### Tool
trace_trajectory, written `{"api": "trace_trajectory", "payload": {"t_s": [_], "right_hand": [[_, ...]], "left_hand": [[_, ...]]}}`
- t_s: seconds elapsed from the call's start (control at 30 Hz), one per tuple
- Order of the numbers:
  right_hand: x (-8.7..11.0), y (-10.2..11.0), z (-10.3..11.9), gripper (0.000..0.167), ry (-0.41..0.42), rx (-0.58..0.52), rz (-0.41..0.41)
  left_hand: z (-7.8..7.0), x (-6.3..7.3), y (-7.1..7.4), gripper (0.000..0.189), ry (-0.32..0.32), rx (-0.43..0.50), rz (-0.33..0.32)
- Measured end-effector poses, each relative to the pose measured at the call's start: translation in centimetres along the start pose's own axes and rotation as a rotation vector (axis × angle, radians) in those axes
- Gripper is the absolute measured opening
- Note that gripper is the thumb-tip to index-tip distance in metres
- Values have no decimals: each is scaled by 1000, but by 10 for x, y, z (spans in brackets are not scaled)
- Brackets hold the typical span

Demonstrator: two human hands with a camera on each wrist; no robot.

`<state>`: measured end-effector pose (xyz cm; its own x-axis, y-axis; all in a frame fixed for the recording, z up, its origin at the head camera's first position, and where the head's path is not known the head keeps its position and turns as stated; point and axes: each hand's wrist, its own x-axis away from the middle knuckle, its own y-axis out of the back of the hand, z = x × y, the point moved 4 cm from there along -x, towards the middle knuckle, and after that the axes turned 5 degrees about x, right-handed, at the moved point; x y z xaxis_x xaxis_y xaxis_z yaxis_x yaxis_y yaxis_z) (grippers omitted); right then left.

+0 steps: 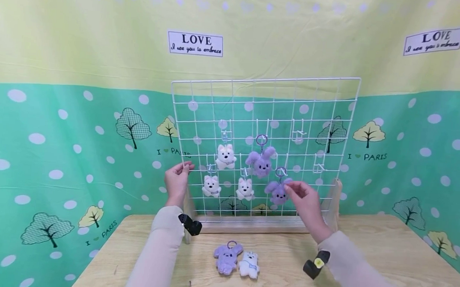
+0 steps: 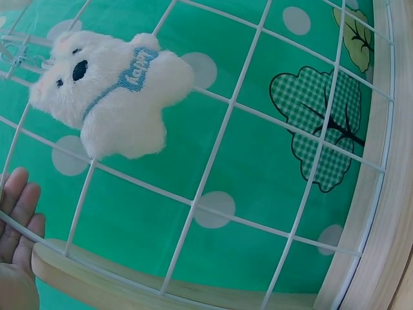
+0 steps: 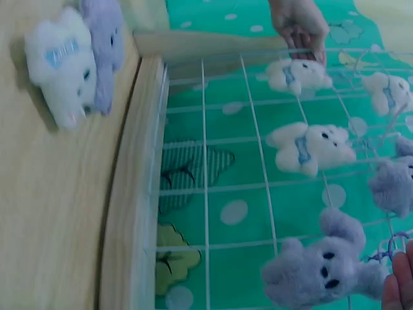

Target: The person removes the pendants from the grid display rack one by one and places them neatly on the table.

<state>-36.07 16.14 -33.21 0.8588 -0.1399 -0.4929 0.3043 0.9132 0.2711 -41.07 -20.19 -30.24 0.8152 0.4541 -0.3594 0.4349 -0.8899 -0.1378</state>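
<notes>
My left hand (image 1: 177, 182) holds the left edge of a white wire grid (image 1: 266, 80), its fingers behind the wire. My right hand (image 1: 306, 202) pinches one ear of the lower purple bunny plush keychain (image 1: 279, 194), which hangs by its ring from a hook. Above it hangs another purple bunny (image 1: 260, 164). A white dog plush keychain (image 1: 225, 156) hangs in the upper row, with two more below, one at the left (image 1: 211, 186) and one in the middle (image 1: 245, 189). The left wrist view shows a white dog (image 2: 122, 90) with a blue lettered band.
Wooden feet (image 1: 332, 203) and a wooden base bar (image 1: 249, 225) support the grid on the wooden table (image 1: 383, 248). A purple bunny (image 1: 226, 259) and a white dog (image 1: 249, 265) lie in front. Two bare hooks (image 1: 298, 135) are at the right; a patterned curtain (image 1: 60, 153) hangs behind.
</notes>
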Motion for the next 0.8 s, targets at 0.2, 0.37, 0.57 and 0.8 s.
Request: {"api": "trace_trajectory", "payload": {"t_s": [0.2, 0.37, 0.57, 0.8], "right_hand": [[-17, 5, 4, 24, 108, 67, -82], [-25, 3, 6, 18, 184, 119, -142], [-33, -1, 6, 16, 227, 90, -212], [-38, -7, 6, 14, 258, 144, -259]], "left_hand": [[1, 0, 0, 20, 7, -4, 7], [0, -1, 0, 20, 5, -13, -1], [2, -1, 0, 20, 12, -10, 2], [1, 0, 0, 20, 27, -9, 6]]}}
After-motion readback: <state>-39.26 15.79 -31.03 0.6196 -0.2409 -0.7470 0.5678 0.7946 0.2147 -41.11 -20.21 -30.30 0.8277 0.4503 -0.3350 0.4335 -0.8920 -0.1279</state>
